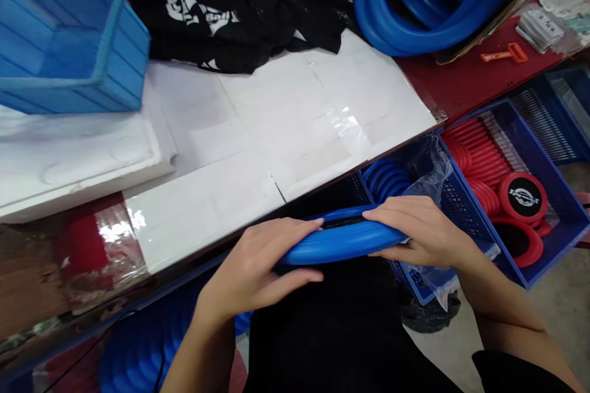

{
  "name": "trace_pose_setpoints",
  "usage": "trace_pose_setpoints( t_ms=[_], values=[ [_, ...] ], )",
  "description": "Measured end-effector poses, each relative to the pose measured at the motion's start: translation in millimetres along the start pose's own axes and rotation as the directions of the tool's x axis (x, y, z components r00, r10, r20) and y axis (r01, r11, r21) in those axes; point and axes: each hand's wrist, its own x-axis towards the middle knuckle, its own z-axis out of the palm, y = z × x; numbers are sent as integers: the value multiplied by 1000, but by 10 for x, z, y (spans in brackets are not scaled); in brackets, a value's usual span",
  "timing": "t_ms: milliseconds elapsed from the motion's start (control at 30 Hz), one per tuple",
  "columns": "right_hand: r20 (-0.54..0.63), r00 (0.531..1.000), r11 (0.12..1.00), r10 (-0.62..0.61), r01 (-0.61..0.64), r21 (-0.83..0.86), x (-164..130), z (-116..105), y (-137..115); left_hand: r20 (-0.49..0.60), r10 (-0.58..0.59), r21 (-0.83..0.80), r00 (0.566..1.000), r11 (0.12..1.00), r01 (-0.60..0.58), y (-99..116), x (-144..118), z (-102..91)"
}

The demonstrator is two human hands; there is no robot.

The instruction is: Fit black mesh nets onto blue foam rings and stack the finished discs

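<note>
In front of my body, just below the white table's near edge, I hold a blue plastic ring (343,244). It is seen nearly edge-on, with a dark strip showing inside its upper rim. My left hand (258,264) grips the ring's left end, thumb beneath and fingers over the top. At the right end my right hand (419,227) grips it in the same way, with the fingertips on the upper rim. The undersides of both grips are partly hidden.
Black printed bags (276,18) lie on the white tabletop (295,129). A blue bin (124,55) stands at left. Large blue rings (382,31) fill a box at top right. A blue crate (562,239) with red discs (483,147) and an orange scraper (504,55) are at right.
</note>
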Motion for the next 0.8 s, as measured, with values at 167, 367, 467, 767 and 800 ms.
trace_pose_setpoints(
  t_ms=[167, 367, 467, 767, 800],
  values=[
    [53, 998, 999, -15, 17, -51, 65, 13, -78, -16, 71, 121, 997, 990, -69, 139, 182, 137],
    [-141, 990, 989, 13, -34, -147, 60, 152, -128, -204, 44, 152, 978, 988, -13, 152, 137, 284],
    [-133, 991, 987, 31, -51, -155, 132, 185, -158, -278, 33, 143, 960, 990, 7, 139, 100, 325],
    [-50, 999, 998, 6, -3, 66, -84, -304, 181, -433, 9, -352, 901, 919, -178, -242, -150, 260],
    [-57, 998, 996, 34, -29, 79, -133, -312, 220, -423, -16, -358, 906, 922, -150, -269, -161, 255]
  ],
)
